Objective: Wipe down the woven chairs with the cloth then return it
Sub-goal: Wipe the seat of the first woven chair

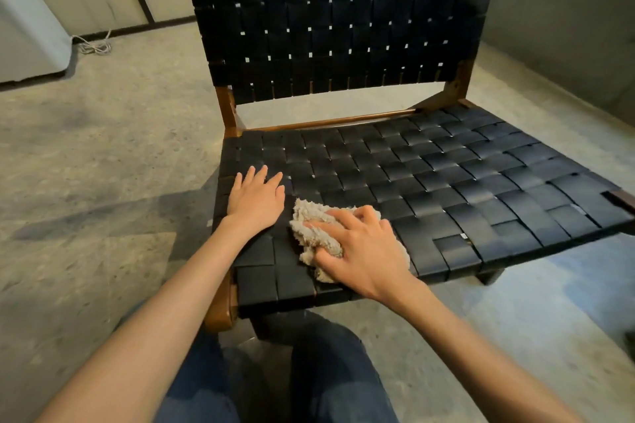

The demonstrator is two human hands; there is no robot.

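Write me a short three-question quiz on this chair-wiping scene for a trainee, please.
1. True or false: the left hand lies flat on the seat, holding nothing.
2. Which hand holds the cloth? A) left B) right C) both
3. Fill in: the cloth lies near the seat's ____ edge (front or back).

Key:
1. True.
2. B: the right hand has its fingers curled over the cloth.
3. Front.
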